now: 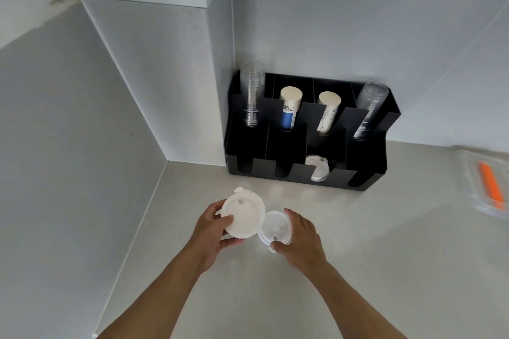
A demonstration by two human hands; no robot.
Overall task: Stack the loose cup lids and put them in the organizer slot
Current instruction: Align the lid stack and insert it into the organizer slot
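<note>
My left hand (pixel 212 234) holds a white cup lid (pixel 242 215) tilted up above the counter, thumb on its face. My right hand (pixel 300 239) grips a small stack of white lids (pixel 274 227) just to the right, touching or nearly touching the left lid's edge. The black organizer (pixel 366 176) stands against the wall ahead. Its third lower slot from the left holds a few white lids (pixel 318 168); the other lower slots look dark.
The organizer's upper row holds clear cup stacks (pixel 252 93) (pixel 369 110) and two paper cup stacks (pixel 289 110) (pixel 327 115). A clear tray with an orange item (pixel 491 187) lies at the right edge. Walls close in on the left and behind.
</note>
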